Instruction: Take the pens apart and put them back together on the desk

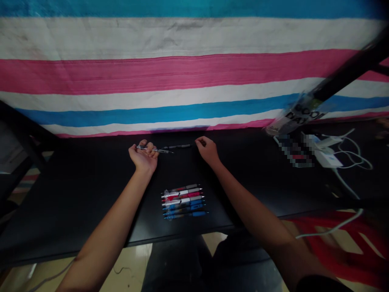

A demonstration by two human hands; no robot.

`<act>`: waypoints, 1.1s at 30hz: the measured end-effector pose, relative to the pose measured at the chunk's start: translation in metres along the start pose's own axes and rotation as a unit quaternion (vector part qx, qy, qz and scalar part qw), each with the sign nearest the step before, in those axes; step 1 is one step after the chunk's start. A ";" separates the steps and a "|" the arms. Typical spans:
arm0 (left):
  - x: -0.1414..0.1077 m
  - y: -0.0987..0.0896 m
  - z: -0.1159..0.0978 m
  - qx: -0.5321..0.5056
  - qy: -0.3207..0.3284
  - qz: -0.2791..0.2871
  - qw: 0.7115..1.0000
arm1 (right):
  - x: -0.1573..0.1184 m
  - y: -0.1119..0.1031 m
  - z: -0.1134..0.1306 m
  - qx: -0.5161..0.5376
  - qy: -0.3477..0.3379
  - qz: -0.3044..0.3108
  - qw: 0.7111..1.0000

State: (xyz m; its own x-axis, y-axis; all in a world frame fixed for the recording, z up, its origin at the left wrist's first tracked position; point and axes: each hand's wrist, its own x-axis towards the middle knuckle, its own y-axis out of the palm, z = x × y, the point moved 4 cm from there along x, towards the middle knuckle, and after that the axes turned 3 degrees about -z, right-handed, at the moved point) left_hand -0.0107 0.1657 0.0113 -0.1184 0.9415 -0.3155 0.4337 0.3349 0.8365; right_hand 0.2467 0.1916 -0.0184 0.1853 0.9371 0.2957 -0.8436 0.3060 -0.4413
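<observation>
Left hand [145,157] palm up, right hand [208,150] curled

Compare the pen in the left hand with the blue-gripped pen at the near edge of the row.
Place: the held pen is in the left hand, while the blue-gripped pen lies on the black table.
Color: the held pen looks grey and dark; the blue-gripped pen shows bright blue.
Slant: in the picture, the held pen's right end dips; the blue-gripped pen's rises slightly.
Shared: both are slim and lie roughly crosswise.

Lined-up pens [184,200] mix blue, red, white and grey
</observation>
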 end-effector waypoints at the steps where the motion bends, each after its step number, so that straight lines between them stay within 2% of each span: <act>1: 0.000 0.000 0.000 0.000 0.001 -0.001 1.000 | 0.000 0.000 0.000 -0.001 0.001 0.002 1.000; 17: 0.000 0.001 0.001 0.006 0.002 0.027 1.000 | 0.000 0.001 -0.001 -0.001 -0.010 0.007 1.000; 25: 0.004 -0.004 0.001 0.011 0.005 -0.012 1.000 | 0.000 0.001 0.000 -0.003 -0.014 0.006 1.000; 33: 0.004 -0.002 0.001 0.020 0.003 0.010 1.000 | 0.000 0.000 0.001 -0.007 -0.012 0.009 1.000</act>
State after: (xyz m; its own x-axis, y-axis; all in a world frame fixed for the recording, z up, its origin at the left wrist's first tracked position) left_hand -0.0110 0.1692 0.0078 -0.1146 0.9484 -0.2957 0.4713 0.3139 0.8242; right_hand 0.2462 0.1916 -0.0180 0.1582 0.9384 0.3072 -0.8392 0.2917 -0.4590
